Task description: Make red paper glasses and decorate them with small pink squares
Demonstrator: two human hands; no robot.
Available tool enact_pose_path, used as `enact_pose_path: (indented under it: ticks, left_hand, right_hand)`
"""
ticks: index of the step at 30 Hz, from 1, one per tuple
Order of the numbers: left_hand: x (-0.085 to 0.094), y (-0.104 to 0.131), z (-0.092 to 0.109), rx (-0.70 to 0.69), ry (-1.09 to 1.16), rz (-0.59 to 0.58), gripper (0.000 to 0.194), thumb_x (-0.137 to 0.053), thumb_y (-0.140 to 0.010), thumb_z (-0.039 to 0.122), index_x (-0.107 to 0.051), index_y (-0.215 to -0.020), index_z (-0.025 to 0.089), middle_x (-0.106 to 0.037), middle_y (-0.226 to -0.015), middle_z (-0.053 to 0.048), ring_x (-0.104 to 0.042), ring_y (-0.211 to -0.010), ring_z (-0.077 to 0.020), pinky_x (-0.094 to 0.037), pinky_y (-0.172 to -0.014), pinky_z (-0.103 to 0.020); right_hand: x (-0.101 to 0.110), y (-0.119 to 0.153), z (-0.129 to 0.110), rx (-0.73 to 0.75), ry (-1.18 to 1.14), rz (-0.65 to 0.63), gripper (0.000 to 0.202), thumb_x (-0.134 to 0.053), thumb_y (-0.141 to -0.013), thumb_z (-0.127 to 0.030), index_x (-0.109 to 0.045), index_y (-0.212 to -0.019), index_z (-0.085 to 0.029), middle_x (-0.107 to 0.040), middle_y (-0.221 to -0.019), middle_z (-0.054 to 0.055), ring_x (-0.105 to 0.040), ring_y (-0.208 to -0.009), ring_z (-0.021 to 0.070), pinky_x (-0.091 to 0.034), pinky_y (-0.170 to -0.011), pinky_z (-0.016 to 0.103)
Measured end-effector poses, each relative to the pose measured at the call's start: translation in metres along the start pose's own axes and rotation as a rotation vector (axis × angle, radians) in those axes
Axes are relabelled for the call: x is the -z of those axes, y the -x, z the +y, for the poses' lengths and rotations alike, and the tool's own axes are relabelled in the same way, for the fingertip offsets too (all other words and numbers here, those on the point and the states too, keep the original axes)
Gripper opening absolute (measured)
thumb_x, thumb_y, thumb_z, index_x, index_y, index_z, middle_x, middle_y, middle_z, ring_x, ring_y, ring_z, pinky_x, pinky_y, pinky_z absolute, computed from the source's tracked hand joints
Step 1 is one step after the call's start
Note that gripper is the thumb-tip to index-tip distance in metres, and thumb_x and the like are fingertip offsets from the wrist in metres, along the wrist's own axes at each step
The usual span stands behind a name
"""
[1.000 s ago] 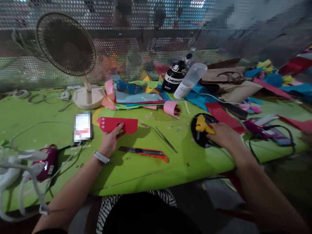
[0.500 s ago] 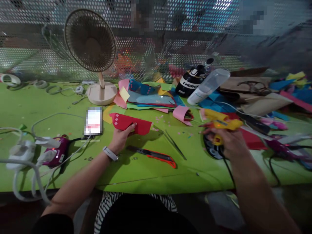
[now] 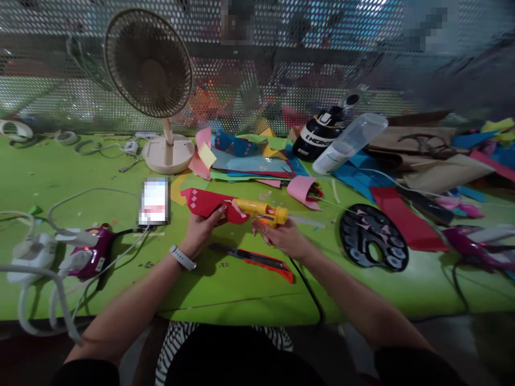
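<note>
My left hand is closed on a red paper piece with small pink diamonds at its left end. In my right hand is a yellow hot glue gun. Its nozzle points left and lies at the red paper, near my left thumb; whether it touches cannot be made out. A thin pink strip shows by the nozzle. A clear glue stick sticks out behind the gun. On the table below both hands lies an orange and black utility knife.
A black palette with pink paper bits lies to the right on the green table. A phone, a fan and a purple power strip stand left. Bottles and coloured paper line the back.
My right hand has carried the glue gun left from above the palette to the red paper, uncovering the palette. My left hand keeps the paper in nearly the same place.
</note>
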State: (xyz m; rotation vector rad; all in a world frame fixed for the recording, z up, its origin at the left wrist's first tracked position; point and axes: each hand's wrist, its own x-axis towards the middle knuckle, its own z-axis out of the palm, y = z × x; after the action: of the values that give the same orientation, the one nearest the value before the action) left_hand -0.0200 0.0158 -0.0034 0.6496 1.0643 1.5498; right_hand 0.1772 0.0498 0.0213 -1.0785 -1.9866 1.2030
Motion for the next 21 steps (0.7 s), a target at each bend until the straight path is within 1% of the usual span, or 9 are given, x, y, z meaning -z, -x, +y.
enact_pose_path:
  ticks: [3,6,9,12,14,16,18,21]
  left_hand:
    - [-0.0015,0.0014,-0.0002,-0.009,-0.016,-0.008,0.037,-0.085,-0.062,0.032,-0.071,-0.091,0.013,-0.073,-0.101,-0.009,-0.069,-0.091,-0.0237,-0.059,-0.083,-0.042]
    - [-0.0022,0.0019,-0.0006,-0.02,-0.031,0.003,0.038,-0.085,-0.061,0.033,-0.071,-0.09,0.013,-0.073,-0.099,-0.009,-0.069,-0.091,-0.0244,-0.059,-0.084,-0.044]
    - [-0.002,0.0016,-0.0012,-0.034,-0.033,0.006,0.039,-0.085,-0.061,0.033,-0.071,-0.092,0.013,-0.073,-0.099,-0.008,-0.069,-0.089,-0.0238,-0.059,-0.085,-0.044]
    - [-0.0015,0.0016,-0.0016,-0.045,-0.034,0.002,0.039,-0.085,-0.062,0.032,-0.071,-0.093,0.013,-0.073,-0.099,-0.008,-0.069,-0.088,-0.0229,-0.059,-0.085,-0.044]
    - [-0.0012,0.0018,-0.0017,-0.047,-0.041,-0.003,0.038,-0.084,-0.063,0.032,-0.071,-0.093,0.013,-0.073,-0.099,-0.008,-0.069,-0.089,-0.023,-0.059,-0.085,-0.044]
    - [-0.0009,0.002,-0.0019,-0.05,-0.051,-0.006,0.038,-0.084,-0.063,0.033,-0.071,-0.094,0.013,-0.073,-0.099,-0.009,-0.069,-0.089,-0.0232,-0.059,-0.085,-0.043]
    - [-0.0006,0.0021,-0.0023,-0.055,-0.058,-0.011,0.038,-0.084,-0.064,0.033,-0.071,-0.094,0.013,-0.073,-0.099,-0.009,-0.069,-0.088,-0.0233,-0.059,-0.084,-0.043]
    - [-0.0002,0.002,-0.0032,-0.059,-0.071,-0.019,0.038,-0.083,-0.064,0.034,-0.072,-0.094,0.014,-0.073,-0.1,-0.009,-0.069,-0.09,-0.024,-0.059,-0.084,-0.043]
  right_hand:
    - [0.0002,0.0013,-0.0002,-0.05,-0.034,-0.004,0.035,-0.061,-0.08,-0.054,-0.057,-0.067,-0.022,-0.047,-0.048,-0.003,-0.041,-0.04,0.0111,-0.038,-0.036,0.025]
    - [0.0007,0.0015,-0.0017,-0.052,-0.06,0.003,0.033,-0.062,-0.078,-0.055,-0.059,-0.071,-0.022,-0.047,-0.051,-0.002,-0.043,-0.045,0.0127,-0.039,-0.039,0.025]
    - [0.001,0.002,-0.0008,-0.061,-0.074,0.011,0.035,-0.061,-0.077,-0.057,-0.062,-0.079,-0.021,-0.045,-0.051,-0.003,-0.042,-0.045,0.013,-0.038,-0.039,0.026]
    - [0.0011,0.0027,0.0003,-0.088,-0.081,0.016,0.04,-0.06,-0.077,-0.059,-0.062,-0.082,-0.02,-0.045,-0.051,-0.004,-0.04,-0.043,0.0113,-0.035,-0.038,0.024]
    - [0.0005,0.0024,-0.0011,-0.068,-0.097,0.011,0.044,-0.06,-0.077,-0.062,-0.062,-0.085,-0.019,-0.049,-0.054,-0.002,-0.046,-0.048,0.0129,-0.039,-0.041,0.025]
    - [-0.0005,0.0014,-0.0039,-0.029,-0.118,-0.002,0.045,-0.059,-0.077,-0.063,-0.063,-0.087,-0.019,-0.053,-0.059,0.0,-0.055,-0.059,0.0168,-0.046,-0.048,0.028]
    - [-0.0013,0.0006,-0.0062,-0.007,-0.125,-0.004,0.043,-0.059,-0.077,-0.062,-0.063,-0.083,-0.02,-0.054,-0.06,0.001,-0.059,-0.068,0.0198,-0.049,-0.053,0.03]
    - [-0.001,0.0011,-0.0052,-0.019,-0.072,0.005,0.036,-0.06,-0.078,-0.058,-0.062,-0.075,-0.022,-0.051,-0.054,0.0,-0.058,-0.064,0.0207,-0.049,-0.05,0.03]
